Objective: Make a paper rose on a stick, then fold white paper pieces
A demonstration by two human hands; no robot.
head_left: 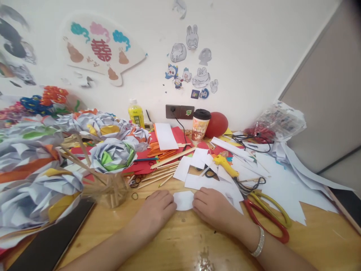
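Note:
My left hand (156,210) and my right hand (212,206) rest on the wooden table (180,241), knuckles up, with a small white paper piece (184,200) between them. Each hand has its fingers curled and pressed on one end of that paper. A silver bracelet (260,241) sits on my right wrist. More white paper sheets (197,165) lie just behind the hands.
Big paper flowers (113,154) fill the left side. A glass jar (108,190) of wooden sticks stands near my left hand. Red-handled scissors (267,218), a yellow glue gun (225,165), a paper cup (200,124), a yellow bottle (136,113) and loose sticks (163,169) lie around.

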